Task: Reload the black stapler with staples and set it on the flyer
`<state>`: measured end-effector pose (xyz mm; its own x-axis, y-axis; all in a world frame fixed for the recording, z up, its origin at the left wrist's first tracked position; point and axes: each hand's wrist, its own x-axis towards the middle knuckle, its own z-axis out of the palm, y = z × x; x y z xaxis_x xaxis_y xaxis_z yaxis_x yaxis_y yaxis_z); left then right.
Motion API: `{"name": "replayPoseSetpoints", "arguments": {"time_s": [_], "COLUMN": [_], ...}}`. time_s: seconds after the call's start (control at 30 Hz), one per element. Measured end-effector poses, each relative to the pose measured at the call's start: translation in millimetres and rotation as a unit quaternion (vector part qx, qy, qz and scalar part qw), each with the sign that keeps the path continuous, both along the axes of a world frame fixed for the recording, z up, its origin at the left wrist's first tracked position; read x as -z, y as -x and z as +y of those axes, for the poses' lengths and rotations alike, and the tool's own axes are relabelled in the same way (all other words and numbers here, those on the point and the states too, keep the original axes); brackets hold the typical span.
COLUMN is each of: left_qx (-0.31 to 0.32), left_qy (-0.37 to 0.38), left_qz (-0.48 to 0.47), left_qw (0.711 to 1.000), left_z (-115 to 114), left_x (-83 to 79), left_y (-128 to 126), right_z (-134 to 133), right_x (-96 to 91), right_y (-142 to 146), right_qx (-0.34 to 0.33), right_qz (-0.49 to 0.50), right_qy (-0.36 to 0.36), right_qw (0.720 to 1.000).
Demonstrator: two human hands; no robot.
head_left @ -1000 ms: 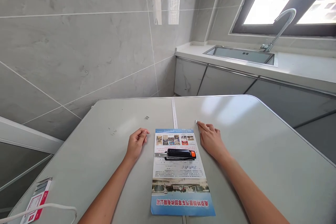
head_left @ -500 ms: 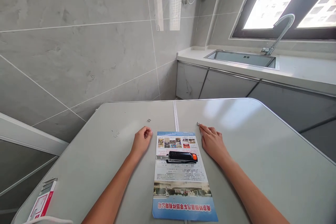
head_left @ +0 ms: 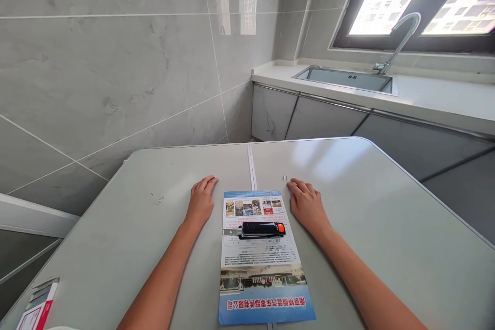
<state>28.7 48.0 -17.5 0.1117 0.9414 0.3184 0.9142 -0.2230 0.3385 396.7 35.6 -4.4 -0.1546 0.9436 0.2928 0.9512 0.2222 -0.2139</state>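
A printed flyer [head_left: 260, 263] lies flat on the grey table [head_left: 386, 227] in front of me. Across its upper half rests a black stapler with an orange end [head_left: 260, 229]. My left hand [head_left: 201, 200] lies palm down on the table just left of the flyer, fingers stretched forward. My right hand [head_left: 305, 203] lies flat just right of the flyer, fingers spread, holding nothing. A small staple [head_left: 285, 178] sits on the table just beyond my right fingertips.
A red and white box [head_left: 36, 310] sits at the table's near left corner. Behind the table runs a counter with a steel sink [head_left: 345, 79] and a tap [head_left: 396, 41] under a window. A grey tiled wall stands to the left.
My left hand has gone from loosely curled to flat, and has covered the staples on the left. My right hand has stayed in place. The view has shifted slightly.
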Motion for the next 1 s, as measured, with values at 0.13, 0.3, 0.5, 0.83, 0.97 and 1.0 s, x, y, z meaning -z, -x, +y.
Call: {"name": "replayPoseSetpoints", "arguments": {"time_s": [0.13, 0.3, 0.5, 0.83, 0.97, 1.0], "left_qx": [-0.001, 0.011, 0.042, 0.073, 0.08, 0.091], "left_qy": [-0.028, -0.016, -0.02, -0.014, -0.007, -0.001], "left_qz": [-0.015, -0.072, -0.07, -0.206, -0.279, -0.282], "left_qw": [0.999, 0.997, 0.996, 0.976, 0.957, 0.955], "left_z": [-0.4, -3.6, -5.4, -22.0, -30.9, -32.0], "left_x": [-2.0, -6.2, -12.4, -33.9, -40.6, -40.4], "left_y": [-1.1, -2.8, -5.6, -20.9, -37.1, -39.7], "right_z": [-1.2, -7.5, -35.5, -60.0, -60.0, -60.3], "right_x": [-2.8, -17.4, -35.9, -35.5, -27.1, -25.9], "right_y": [0.6, 4.1, 29.4, 64.2, 63.2, 62.0], "right_qx": [0.002, -0.078, -0.282, -0.372, -0.382, -0.384], "right_qz": [0.076, 0.236, 0.265, 0.085, 0.073, 0.077], "right_qy": [-0.012, -0.076, 0.003, -0.007, -0.052, -0.062], "right_qw": [0.997, 0.966, 0.922, 0.924, 0.92, 0.918]}}
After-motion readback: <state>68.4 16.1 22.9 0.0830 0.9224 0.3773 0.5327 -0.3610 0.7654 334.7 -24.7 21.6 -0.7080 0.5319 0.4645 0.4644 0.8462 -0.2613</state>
